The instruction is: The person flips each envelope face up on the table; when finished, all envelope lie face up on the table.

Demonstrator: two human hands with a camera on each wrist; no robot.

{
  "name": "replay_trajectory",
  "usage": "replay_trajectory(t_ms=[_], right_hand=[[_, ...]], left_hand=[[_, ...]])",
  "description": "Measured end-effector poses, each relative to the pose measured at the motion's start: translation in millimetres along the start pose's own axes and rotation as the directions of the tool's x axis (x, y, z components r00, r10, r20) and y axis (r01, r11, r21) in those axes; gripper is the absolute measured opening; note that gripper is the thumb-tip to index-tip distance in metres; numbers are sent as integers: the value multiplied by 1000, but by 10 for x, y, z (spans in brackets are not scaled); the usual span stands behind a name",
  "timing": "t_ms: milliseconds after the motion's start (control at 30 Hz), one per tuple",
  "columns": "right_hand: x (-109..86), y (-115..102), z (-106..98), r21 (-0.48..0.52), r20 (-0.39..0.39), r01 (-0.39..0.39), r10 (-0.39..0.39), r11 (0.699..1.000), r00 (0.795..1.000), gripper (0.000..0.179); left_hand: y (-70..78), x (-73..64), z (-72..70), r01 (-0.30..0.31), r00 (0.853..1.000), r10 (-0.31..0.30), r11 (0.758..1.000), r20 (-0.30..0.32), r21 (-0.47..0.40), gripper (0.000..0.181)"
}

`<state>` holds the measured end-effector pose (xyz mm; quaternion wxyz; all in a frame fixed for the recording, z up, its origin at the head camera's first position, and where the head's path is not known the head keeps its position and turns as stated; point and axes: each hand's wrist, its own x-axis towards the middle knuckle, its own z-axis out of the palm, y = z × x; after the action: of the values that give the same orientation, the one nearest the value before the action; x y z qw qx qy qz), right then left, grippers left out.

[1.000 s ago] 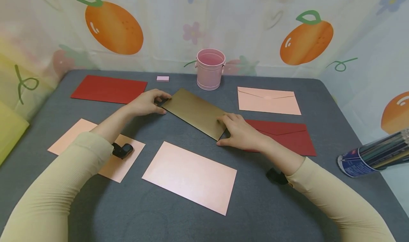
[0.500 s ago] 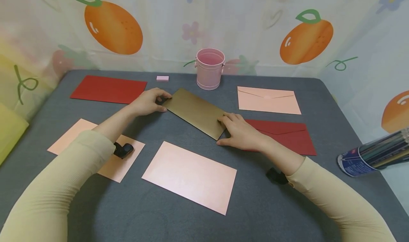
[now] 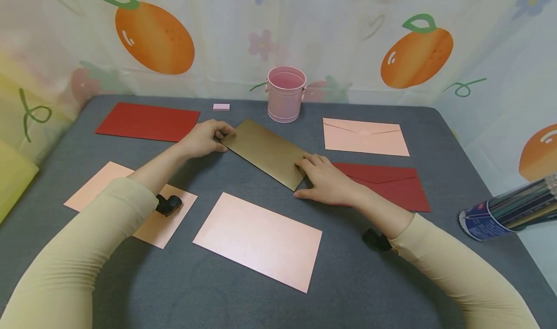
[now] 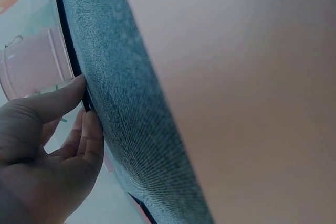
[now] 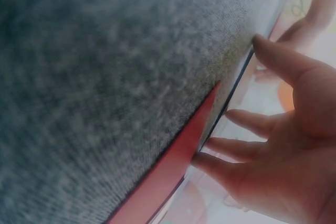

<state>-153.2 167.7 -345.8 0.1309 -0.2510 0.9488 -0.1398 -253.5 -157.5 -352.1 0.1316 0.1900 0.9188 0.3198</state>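
Note:
A plain gold envelope [image 3: 263,152] lies slantwise in the middle of the grey table, long edges running from far left to near right. At its left corner my left hand [image 3: 202,138] pinches the short end between thumb and fingers. In the left wrist view, thumb and fingertips of that hand [image 4: 58,135] meet at a thin dark edge. My right hand [image 3: 326,180] grips the opposite short end, fingers over the edge and thumb at the near corner. The right wrist view has this hand [image 5: 283,129] with spread fingertips against the edge.
Around it lie a red envelope [image 3: 148,121], pink envelopes [image 3: 258,242] [image 3: 362,136] and a flapped red envelope [image 3: 387,186] partly behind the right hand. Another pink envelope [image 3: 169,222] is under the left forearm. At the back stand a pink bucket [image 3: 286,97] and small pink block [image 3: 221,107]; a pencil tin [image 3: 485,220] stands right.

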Motion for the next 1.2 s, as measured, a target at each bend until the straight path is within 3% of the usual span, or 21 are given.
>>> replay_trajectory(t_ms=[233, 367, 633, 900, 1000, 1200], right_hand=[[0, -14, 5, -7, 0, -2, 2, 1000, 1000, 80], [1, -12, 7, -16, 4, -12, 12, 1000, 1000, 82], [1, 0, -14, -6, 0, -36, 36, 999, 999, 84], [6, -9, -19, -11, -9, -27, 27, 1000, 1000, 72], [4, -34, -18, -39, -34, -26, 24, 999, 999, 63], [-27, -69, -60, -44, -160, -37, 29, 998, 987, 50]], left_hand=[[4, -35, -11, 45, 999, -44, 996, 15, -76, 52], [-2, -47, -21, 23, 1000, -24, 997, -17, -69, 46], [-2, -50, -84, -7, 996, -5, 991, -91, -135, 35], [-32, -66, -102, 15, 988, -44, 981, -146, -194, 35], [-36, -64, -93, 14, 985, -46, 982, -166, -190, 34], [-55, -40, -78, 2, 977, -47, 977, -208, -212, 29]])
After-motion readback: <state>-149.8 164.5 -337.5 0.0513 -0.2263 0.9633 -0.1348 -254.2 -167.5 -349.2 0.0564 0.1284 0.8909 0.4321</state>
